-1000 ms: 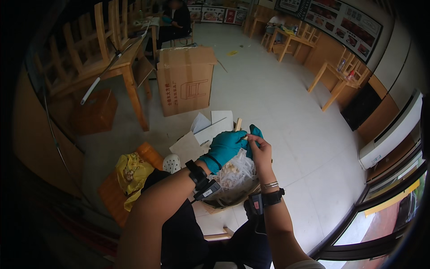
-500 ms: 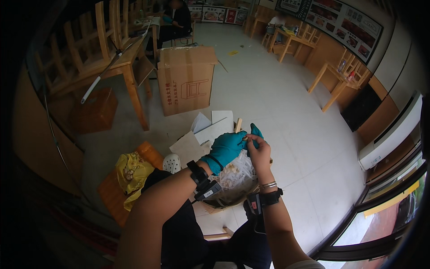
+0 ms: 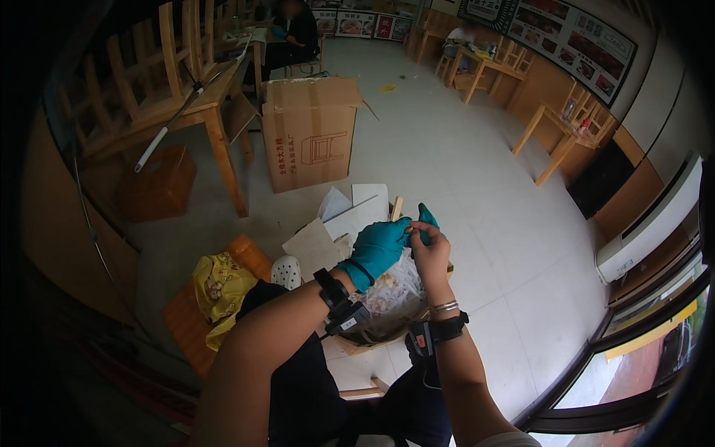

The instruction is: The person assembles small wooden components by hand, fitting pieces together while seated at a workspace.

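My left hand (image 3: pixel 378 244), in a teal glove, is closed with thumb and finger pinching a small brownish piece (image 3: pixel 409 230), whose kind is too small to make out. My bare right hand (image 3: pixel 430 252) meets it there, fingertips pinched on the same piece. A teal glove tip (image 3: pixel 427 214) sticks up behind the right fingers. Both hands are above an open carton lined with a clear plastic bag (image 3: pixel 398 287), which holds pale scraps. To the left, a yellow plastic bag (image 3: pixel 223 287) lies open with several pale roundish things inside.
The yellow bag rests on an orange crate (image 3: pixel 182 328) beside a white clog (image 3: pixel 285 273). White boards (image 3: pixel 357 217) stand in the carton's far side. Beyond is a tall cardboard box (image 3: pixel 309 141). A wooden table (image 3: pixel 212 112) bears upturned chairs at left; a seated person (image 3: pixel 298 33) is behind.
My hands stay together over the carton; fingers and wrists have shifted only slightly. The small piece is still pinched between them.
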A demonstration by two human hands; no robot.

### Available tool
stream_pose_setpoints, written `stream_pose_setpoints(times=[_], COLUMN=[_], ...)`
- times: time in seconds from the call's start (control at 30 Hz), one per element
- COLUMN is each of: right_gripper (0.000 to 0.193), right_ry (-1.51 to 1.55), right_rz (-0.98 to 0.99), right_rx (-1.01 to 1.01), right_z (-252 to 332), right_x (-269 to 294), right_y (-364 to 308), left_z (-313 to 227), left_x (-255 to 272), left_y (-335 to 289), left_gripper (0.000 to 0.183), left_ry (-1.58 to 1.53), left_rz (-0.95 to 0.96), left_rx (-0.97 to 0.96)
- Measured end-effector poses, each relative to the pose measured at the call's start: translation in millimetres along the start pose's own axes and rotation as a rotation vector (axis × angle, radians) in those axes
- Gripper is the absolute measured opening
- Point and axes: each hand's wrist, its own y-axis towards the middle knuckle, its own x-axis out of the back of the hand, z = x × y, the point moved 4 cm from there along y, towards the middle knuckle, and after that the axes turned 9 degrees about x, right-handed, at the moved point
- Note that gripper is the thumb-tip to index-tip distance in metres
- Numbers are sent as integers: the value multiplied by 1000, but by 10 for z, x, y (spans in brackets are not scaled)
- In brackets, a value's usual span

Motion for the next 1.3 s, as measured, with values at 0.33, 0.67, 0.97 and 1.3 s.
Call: stream_pose_setpoints(times=[0.33, 0.67, 0.97, 1.3], right_gripper=[9, 14, 19, 18], right_ry=[256, -192, -92, 169], right_rz=[-99, 89, -38, -24], right_rx=[-184, 247, 135, -16], right_z=[-37, 251, 208, 90], right_x=[-35, 73, 88, 62], right_y=[-8, 112, 63, 76], left_z=[-111, -155, -89, -49], left_x=[73, 156, 78, 89], left_y=[-10, 91, 87, 81], left_gripper=[25, 25, 23, 21], left_ry=[-64, -132, -203, -416], left_rz=[-44, 91, 17, -27], left_rx=[-24, -67, -38, 10])
